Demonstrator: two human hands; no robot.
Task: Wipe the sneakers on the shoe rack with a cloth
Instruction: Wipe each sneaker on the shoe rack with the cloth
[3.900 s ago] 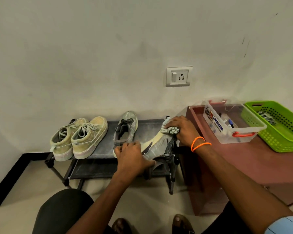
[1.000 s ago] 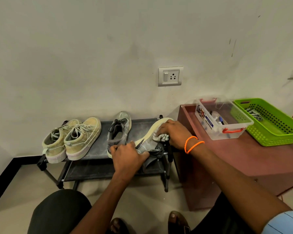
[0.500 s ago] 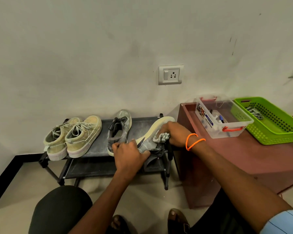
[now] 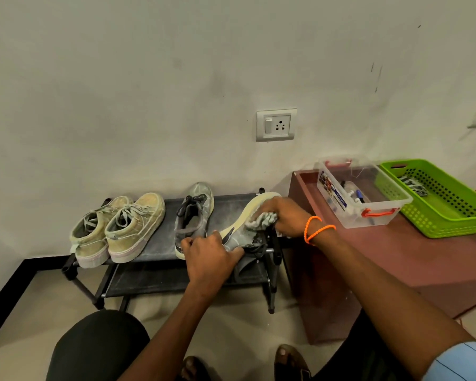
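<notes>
A grey sneaker (image 4: 241,229) lies tipped on its side at the right end of the black shoe rack (image 4: 165,243), its cream sole facing left. My left hand (image 4: 210,253) grips its heel end. My right hand (image 4: 285,217) holds a bunched grey-white cloth (image 4: 261,220) against the sneaker's side near the sole. The matching grey sneaker (image 4: 194,215) stands upright just left of it. Two beige sneakers (image 4: 121,229) sit side by side at the rack's left end.
A low reddish-brown table (image 4: 396,259) stands right of the rack, carrying a clear plastic box (image 4: 360,199) and a green basket (image 4: 437,196). The wall with a socket (image 4: 276,125) is close behind. My knee (image 4: 99,345) and feet are below.
My right hand with the cloth has shifted along the tipped sneaker's side near the sole. My left hand keeps its grip on the heel end.
</notes>
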